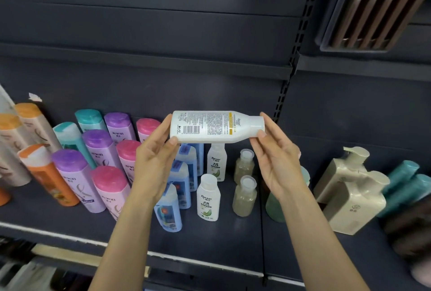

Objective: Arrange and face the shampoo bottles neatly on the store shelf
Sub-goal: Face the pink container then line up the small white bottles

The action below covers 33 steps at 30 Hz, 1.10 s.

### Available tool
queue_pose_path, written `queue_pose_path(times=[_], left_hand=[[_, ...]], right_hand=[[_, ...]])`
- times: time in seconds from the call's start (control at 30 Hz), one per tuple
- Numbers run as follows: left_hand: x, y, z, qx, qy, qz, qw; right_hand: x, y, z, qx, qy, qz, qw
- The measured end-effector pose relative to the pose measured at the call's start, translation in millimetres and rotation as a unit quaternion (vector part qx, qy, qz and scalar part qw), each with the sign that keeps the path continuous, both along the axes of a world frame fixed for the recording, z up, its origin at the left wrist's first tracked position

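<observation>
**White bottle held sideways above the shelf**

The person holds a white shampoo bottle (pixel 217 126) on its side in the air, above the bottles that stand on the dark shelf (pixel 210 244). The left hand (pixel 155 164) pinches the bottle's base between thumb and fingers; the right hand (pixel 277 157) pinches the cap end the same way. The back label, with its barcode and small print, faces the camera, and the cap points to the right.

Directly below the held bottle stand two small white bottles (pixel 208 197) of the same brand, upright, one behind the other, labels to the front. Just to their left runs a row of blue bottles (pixel 173 202), partly hidden by the left wrist. To their right stand two small clear-capped bottles (pixel 245 195) with pale beige contents, then a green bottle (pixel 275 206) behind the right forearm.

Further left stand rows of pink-capped bottles (pixel 112 188), purple-capped bottles (pixel 74 174), teal-capped bottles (pixel 70 136) and orange-capped bottles (pixel 44 169). On the right section stand two cream pump bottles (pixel 352 197) and, beside them, teal bottles (pixel 405 181).
</observation>
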<state>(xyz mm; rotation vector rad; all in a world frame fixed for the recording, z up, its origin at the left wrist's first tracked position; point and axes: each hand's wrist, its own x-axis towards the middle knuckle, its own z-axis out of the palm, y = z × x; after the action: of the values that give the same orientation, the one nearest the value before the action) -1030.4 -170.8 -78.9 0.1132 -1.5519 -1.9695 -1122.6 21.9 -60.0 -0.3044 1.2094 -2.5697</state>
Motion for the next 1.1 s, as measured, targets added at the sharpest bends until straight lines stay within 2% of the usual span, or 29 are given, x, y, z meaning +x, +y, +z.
queue_pose_path(times=[0.17, 0.3, 0.57, 0.7, 0.8, 0.9, 0.97, 1.1], left_hand=[[-11, 9, -7, 0.026, -0.015, 0.035, 0.999], [-21, 21, -14, 0.058, -0.035, 0.085, 0.994], [-34, 32, -33, 0.098, -0.146, 0.137, 0.975], [-47, 29, -37, 0.106, -0.188, 0.121, 0.969], [-55, 25, -41, 0.051, -0.22, 0.1, 0.969], [-59, 19, -43, -0.049, -0.251, 0.123, 0.959], [-60, 14, -46, -0.151, -0.273, 0.143, 0.939], [-59, -2, -55, -0.359, -0.306, 0.148, 0.87]], right_hand=[[-9, 7, -2, 0.045, 0.028, 0.001, 0.999], [-18, 17, -4, 0.115, 0.095, -0.007, 0.989], [-25, 9, -2, 0.196, 0.176, -0.042, 0.964], [-27, -8, 3, 0.216, 0.193, -0.082, 0.954], [-30, -18, 5, 0.218, 0.192, -0.119, 0.949], [-34, -26, 2, 0.248, 0.202, -0.148, 0.936], [-35, -31, -4, 0.291, 0.219, -0.164, 0.917], [-40, -45, -24, 0.381, 0.258, -0.161, 0.873]])
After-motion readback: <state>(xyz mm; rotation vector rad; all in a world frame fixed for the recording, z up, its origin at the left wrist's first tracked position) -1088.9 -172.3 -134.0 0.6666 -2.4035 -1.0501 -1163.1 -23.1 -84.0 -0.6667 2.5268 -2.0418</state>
